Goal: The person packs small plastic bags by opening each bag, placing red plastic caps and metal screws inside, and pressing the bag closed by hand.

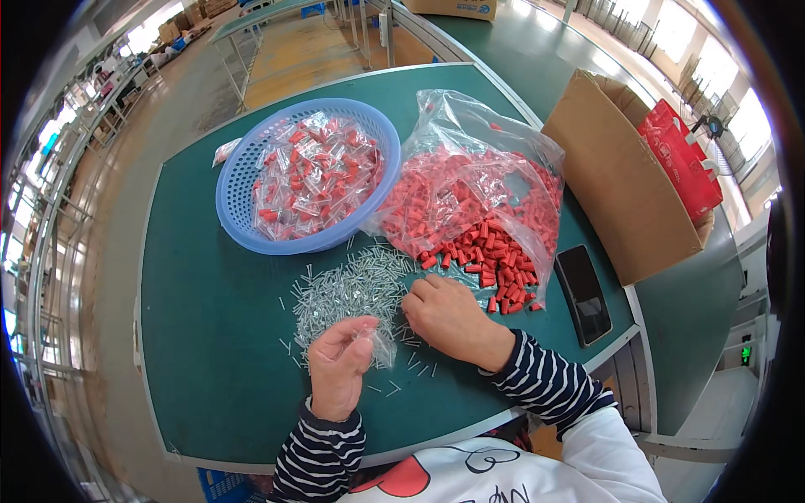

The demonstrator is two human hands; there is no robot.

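My left hand (337,373) pinches a small clear plastic bag (385,349) between thumb and fingers, just above the near side of a heap of thin silvery screws or pins (348,289). At the heap's right edge, my right hand (449,314) is curled with its back upward. Its fingertips point down and inward and are mostly hidden, so I cannot make out what they hold. Beyond that hand, red tapered plastic caps (507,272) spill from the mouth of a large clear bag (449,126) full of the same caps.
A blue perforated basket (231,201) holds many small filled packets (323,176) at the far left of the green table (201,352). A dark phone (583,295) lies on the right. Past it stands an open cardboard box (616,180) with a red bag (681,159) in it.
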